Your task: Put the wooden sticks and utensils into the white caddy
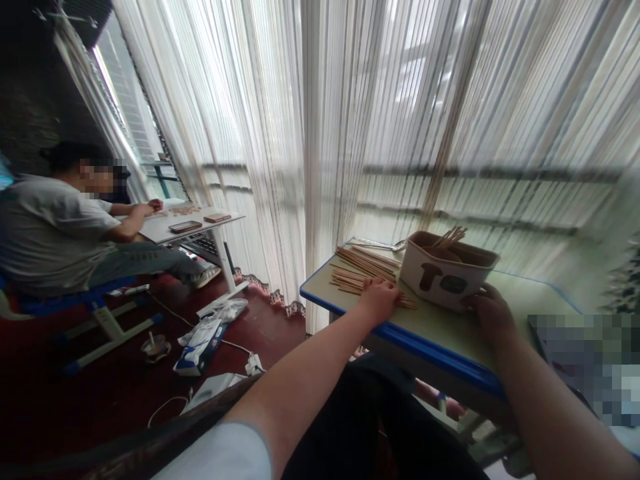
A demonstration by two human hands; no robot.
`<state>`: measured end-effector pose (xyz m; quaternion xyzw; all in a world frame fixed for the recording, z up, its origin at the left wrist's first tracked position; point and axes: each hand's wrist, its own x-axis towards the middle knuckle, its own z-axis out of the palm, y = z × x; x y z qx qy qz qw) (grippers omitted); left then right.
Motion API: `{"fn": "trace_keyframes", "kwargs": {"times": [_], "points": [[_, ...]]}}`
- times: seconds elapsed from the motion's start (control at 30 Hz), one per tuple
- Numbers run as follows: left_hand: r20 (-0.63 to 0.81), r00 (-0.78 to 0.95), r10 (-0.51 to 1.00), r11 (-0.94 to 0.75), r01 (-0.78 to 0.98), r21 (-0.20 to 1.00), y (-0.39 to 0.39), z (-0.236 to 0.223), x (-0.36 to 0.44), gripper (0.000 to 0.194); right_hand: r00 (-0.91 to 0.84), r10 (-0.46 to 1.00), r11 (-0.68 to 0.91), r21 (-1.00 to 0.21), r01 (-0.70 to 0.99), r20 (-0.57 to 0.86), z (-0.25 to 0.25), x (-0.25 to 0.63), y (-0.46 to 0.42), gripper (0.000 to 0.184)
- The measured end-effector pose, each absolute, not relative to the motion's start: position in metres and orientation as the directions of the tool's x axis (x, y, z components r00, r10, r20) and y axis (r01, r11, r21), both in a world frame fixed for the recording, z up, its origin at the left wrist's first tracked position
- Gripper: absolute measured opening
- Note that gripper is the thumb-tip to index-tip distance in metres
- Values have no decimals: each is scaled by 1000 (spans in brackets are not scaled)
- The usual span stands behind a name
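Observation:
My left hand (381, 300) rests on the table with its fingers curled over the near ends of some thin wooden chopsticks (345, 281). Another bundle of chopsticks (367, 261) lies just behind these, roughly parallel. To the right stands a pale fabric-like storage box (416, 265) with brown and dark shapes on its front. Several more chopsticks (450, 237) lean upright inside it; its bottom is hidden. My right hand (493, 313) grips the box's lower right corner, its fingertips partly hidden there.
The small desk (440, 337) has a blue edge. Metal cutlery (376, 245) lies behind the chopsticks, and a dark-edged object (555, 347) is at right. A person (65, 227) sits at a white table (155, 230) on the left. Boxes, bags and cables (200, 343) litter the floor.

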<state>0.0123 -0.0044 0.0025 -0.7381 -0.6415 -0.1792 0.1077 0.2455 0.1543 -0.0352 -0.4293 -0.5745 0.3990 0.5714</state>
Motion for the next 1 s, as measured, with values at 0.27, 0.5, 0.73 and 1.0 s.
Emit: {"fn": "trace_keyframes", "kwargs": {"times": [0.27, 0.5, 0.73, 1.0], "points": [[692, 87, 716, -276, 947, 166, 5, 25, 9, 21, 5, 978, 207, -975, -85, 207, -29, 241, 146, 50], [914, -301, 271, -592, 697, 405, 44, 94, 2, 15, -19, 977, 207, -970, -125, 211, -26, 235, 142, 53], [815, -573, 87, -784, 465, 411, 78, 144, 8, 11, -4, 979, 199, -962, -187, 203, -32, 234, 148, 59], [862, -462, 211, -781, 450, 432, 125, 126, 15, 13, 29, 975, 221, -965, -140, 219, -14, 229, 132, 57]]}}
